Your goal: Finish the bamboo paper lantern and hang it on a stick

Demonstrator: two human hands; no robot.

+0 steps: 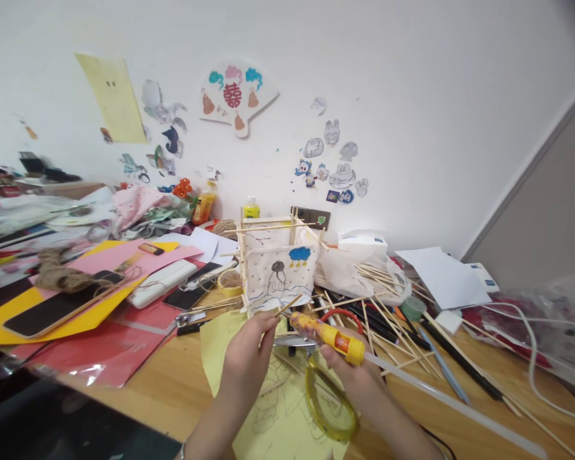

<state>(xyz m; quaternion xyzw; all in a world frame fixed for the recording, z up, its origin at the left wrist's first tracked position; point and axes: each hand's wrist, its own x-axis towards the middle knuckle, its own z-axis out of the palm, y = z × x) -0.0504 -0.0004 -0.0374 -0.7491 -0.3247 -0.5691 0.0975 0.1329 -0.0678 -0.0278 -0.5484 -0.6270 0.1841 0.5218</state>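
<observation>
My left hand (249, 351) is closed, pinching a short thin wooden stick (290, 305) between thumb and fingers. In my right hand (352, 370) is a yellow hot glue gun (323, 333), with a long clear glue stick (450, 399) trailing from its rear. The nozzle points left, close to the wooden stick; whether they touch I cannot tell. Scissors with yellow handles (333, 425) lie below, partly hidden by my right hand and the gun. Under both hands spreads a yellow sheet (273, 421) with pencil drawings. Just beyond stands a box frame of sticks with drawn-on white panels (280, 275).
Loose wooden sticks (402, 348), pens and a green tape roll (413, 308) crowd the right side. A white cable (531, 345) loops at far right. At left are a phone (60, 306), twine (60, 271) and coloured paper (100, 345). Bottles (204, 203) stand near the wall.
</observation>
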